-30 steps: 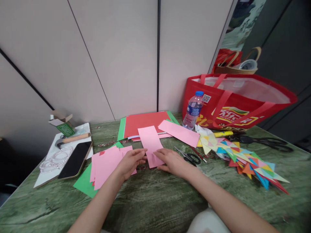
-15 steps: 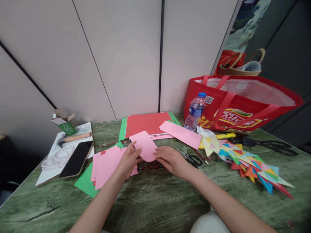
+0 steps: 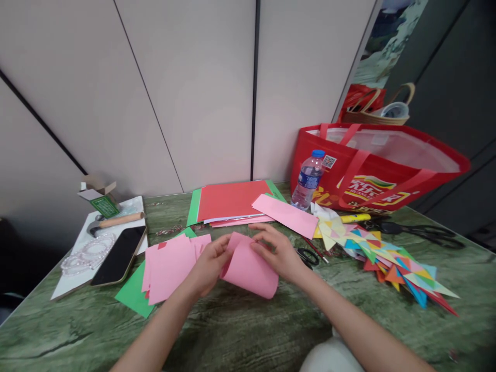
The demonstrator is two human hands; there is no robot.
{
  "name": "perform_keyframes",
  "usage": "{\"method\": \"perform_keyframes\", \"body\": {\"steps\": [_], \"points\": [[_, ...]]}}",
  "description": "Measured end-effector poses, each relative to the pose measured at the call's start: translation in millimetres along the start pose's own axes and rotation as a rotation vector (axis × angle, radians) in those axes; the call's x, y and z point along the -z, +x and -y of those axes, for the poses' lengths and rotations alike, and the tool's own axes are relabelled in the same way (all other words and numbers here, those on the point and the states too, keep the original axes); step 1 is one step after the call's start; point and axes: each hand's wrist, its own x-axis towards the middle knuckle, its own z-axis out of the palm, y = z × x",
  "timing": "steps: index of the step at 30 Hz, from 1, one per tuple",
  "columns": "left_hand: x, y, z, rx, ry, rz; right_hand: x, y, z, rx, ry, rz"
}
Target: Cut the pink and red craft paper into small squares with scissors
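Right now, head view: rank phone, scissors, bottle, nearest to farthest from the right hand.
1. Scissors: just right of the right hand, partly hidden by it.
2. Bottle: back right, in front of the bag.
3. Phone: far left, past the left hand.

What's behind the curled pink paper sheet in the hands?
Beyond the curled pink sheet, a flat pile of red, pink and green paper shows; whatever's directly behind is covered.

Looks soft and slightly dim, darkens toward both sides, stretches near the edges, blurs the bottle label [image 3: 309,179].
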Motion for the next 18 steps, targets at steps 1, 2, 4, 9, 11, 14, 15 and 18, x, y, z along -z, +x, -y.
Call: {"method": "perform_keyframes", "body": {"steps": [1, 2, 4, 9, 11, 14, 15, 18], "points": [[-2.8, -1.6, -0.6, 0.016, 0.013, 0.007, -0.5, -0.4, 0.1, 0.001, 0.003, 0.004], [-4.9, -2.8, -0.9, 0.024, 0.031, -0.001, -1.1, -0.9, 0.1, -0.004, 0.007, 0.007], [-6.5, -3.9, -0.5, 0.015, 0.087, -0.047, -2.6, -2.2, -0.1, -0.027, 0.012, -0.006], [-4.8, -3.3, -0.1, -0.055, 0.268, -0.111, -4.2, -3.8, -1.8, -0.056, 0.02, -0.07], [-5.5, -3.6, -1.0, -0.086, 0.326, -0.116, -3.7, -3.7, -0.6, -0.039, 0.013, -0.072], [-8.8, -4.9, -2.3, -0.114, 0.368, -0.171, -2.6, -3.2, 3.1, -0.013, 0.006, -0.072], [-9.9, -5.5, -2.7, -0.119, 0.37, -0.189, -2.2, -3.0, 4.4, -0.007, 0.005, -0.073], [-12.7, -6.8, -3.7, -0.133, 0.367, -0.228, -1.0, -2.5, 7.3, 0.004, 0.006, -0.074]]}}
